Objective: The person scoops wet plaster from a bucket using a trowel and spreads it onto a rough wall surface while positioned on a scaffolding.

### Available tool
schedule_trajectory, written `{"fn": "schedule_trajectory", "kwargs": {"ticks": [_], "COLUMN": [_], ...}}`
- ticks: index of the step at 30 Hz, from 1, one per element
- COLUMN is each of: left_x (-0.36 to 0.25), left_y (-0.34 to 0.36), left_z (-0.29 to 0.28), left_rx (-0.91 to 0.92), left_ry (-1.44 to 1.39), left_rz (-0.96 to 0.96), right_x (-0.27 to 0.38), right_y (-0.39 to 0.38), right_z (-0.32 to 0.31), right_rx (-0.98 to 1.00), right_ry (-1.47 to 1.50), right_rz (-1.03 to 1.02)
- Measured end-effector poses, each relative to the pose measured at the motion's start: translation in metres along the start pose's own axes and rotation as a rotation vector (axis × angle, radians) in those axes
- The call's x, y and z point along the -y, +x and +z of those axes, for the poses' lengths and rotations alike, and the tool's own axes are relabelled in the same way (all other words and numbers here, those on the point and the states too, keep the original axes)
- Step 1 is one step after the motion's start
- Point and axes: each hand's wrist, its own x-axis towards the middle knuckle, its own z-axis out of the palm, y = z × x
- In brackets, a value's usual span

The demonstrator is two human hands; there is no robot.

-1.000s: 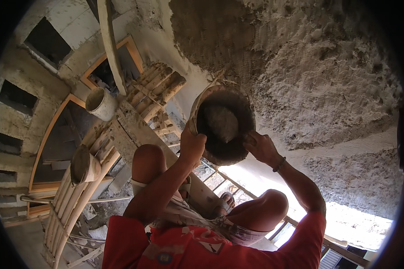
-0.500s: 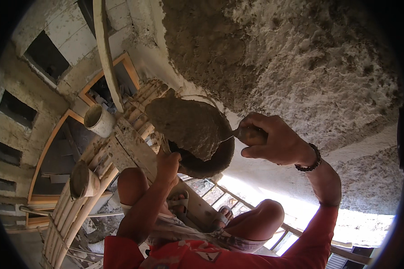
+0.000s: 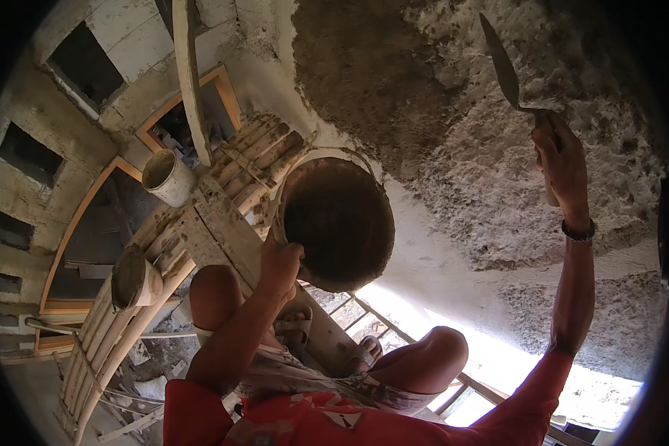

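A rough, half-plastered wall point(image 3: 490, 178) fills the background behind and above the right hand point(image 3: 563, 160), with a darker brown patch point(image 3: 372, 74) up and to that hand's left; beyond the left hand point(image 3: 281, 266), farther left, a pale block wall shows dark rectangular openings point(image 3: 30, 154) and orange-brown wooden frames point(image 3: 78, 238). Nearer the left hand, a mortar-stained plank point(image 3: 215, 223) and bamboo poles point(image 3: 104, 357) crowd its left side; 2 smaller buckets sit there, a whitish bucket point(image 3: 175, 186) up and to the left and a grey-crusted bucket point(image 3: 152, 286) directly left; the person's 2 bent knees, the left knee point(image 3: 215, 293) and the right knee point(image 3: 427, 357), rise on either side below the grips.

The left hand is curled closed over the near-left rim of a large bucket point(image 3: 372, 256), which lies just to its upper right, mouth facing the camera; the right hand, raised well apart from it, is wrapped closed around the handle of a trowel point(image 3: 502, 70), whose blade points up and left from the fist.

The large bucket is round, dark inside and crusted at the lip; the trowel's blade is slim, grey and tapered; a dark beaded bracelet point(image 3: 578, 232) circles the wrist just below the right grip.
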Motion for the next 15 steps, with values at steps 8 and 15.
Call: {"fn": "schedule_trajectory", "kwargs": {"ticks": [8, 15], "left_x": [0.033, 0.027], "left_y": [0.026, 0.01], "left_z": [0.009, 0.012], "left_rx": [0.025, 0.023], "left_ry": [-0.036, 0.044], "left_rz": [0.121, 0.06], "right_x": [-0.046, -0.103], "right_y": [-0.045, 0.01], "right_z": [0.106, 0.214], "right_rx": [0.425, 0.352], "right_ry": [-0.201, -0.396], "right_rz": [-0.074, -0.194]}}
